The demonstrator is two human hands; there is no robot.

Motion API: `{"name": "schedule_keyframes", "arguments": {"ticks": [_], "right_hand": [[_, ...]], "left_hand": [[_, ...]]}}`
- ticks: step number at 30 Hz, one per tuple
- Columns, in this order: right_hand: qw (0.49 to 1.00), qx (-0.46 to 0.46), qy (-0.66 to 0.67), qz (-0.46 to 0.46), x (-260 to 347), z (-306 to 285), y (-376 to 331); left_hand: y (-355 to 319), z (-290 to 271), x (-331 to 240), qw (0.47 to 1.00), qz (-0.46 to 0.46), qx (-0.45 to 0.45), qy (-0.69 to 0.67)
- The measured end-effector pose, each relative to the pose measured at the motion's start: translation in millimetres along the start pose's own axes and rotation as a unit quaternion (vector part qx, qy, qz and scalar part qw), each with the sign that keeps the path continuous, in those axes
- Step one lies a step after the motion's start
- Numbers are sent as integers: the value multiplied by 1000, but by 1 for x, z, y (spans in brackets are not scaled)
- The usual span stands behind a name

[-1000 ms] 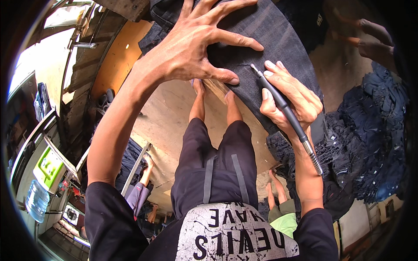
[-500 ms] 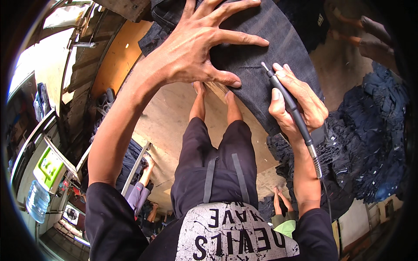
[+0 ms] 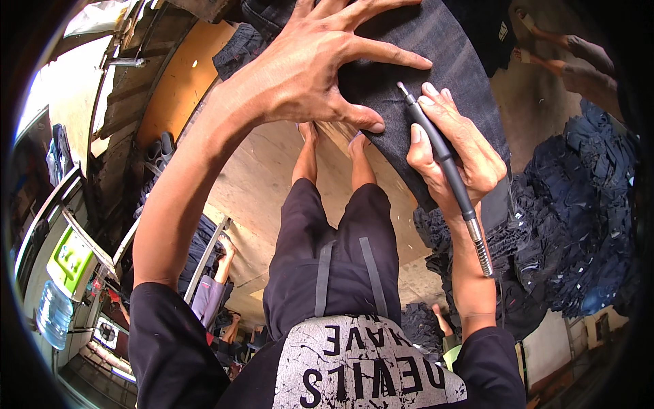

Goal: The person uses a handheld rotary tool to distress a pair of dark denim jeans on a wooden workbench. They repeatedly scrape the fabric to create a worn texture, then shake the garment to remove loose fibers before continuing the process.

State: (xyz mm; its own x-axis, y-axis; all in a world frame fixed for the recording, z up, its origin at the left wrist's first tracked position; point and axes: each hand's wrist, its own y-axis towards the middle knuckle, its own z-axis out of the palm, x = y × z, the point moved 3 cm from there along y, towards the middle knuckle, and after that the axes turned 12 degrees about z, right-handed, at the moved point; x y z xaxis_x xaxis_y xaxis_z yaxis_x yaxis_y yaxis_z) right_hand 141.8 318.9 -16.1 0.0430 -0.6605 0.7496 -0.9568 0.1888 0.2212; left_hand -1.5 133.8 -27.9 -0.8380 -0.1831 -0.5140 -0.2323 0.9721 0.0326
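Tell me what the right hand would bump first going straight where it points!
Probably the left hand, at its index finger. Depth is unclear, though: the dark cloth under the right hand and its pen-like tool might come first.

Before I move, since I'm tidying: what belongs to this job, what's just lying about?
In use: black denim garment under left hand; slim black pen-shaped tool in right hand.

Seemingly lying about: heaped dark-blue garments; translucent blue plastic bottle.

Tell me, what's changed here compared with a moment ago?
The left hand, spread on the dark denim, edged rightward. The right hand swung right, then back left with its pen-shaped handpiece. Nothing was grasped or released; the left hand stays spread, the right keeps its grip.
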Motion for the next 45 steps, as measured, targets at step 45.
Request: {"name": "schedule_keyframes", "arguments": {"ticks": [45], "right_hand": [[987, -6, 124, 106, -16, -26, -25]], "left_hand": [[-1, 0, -2, 1000, 9, -13, 26]]}}
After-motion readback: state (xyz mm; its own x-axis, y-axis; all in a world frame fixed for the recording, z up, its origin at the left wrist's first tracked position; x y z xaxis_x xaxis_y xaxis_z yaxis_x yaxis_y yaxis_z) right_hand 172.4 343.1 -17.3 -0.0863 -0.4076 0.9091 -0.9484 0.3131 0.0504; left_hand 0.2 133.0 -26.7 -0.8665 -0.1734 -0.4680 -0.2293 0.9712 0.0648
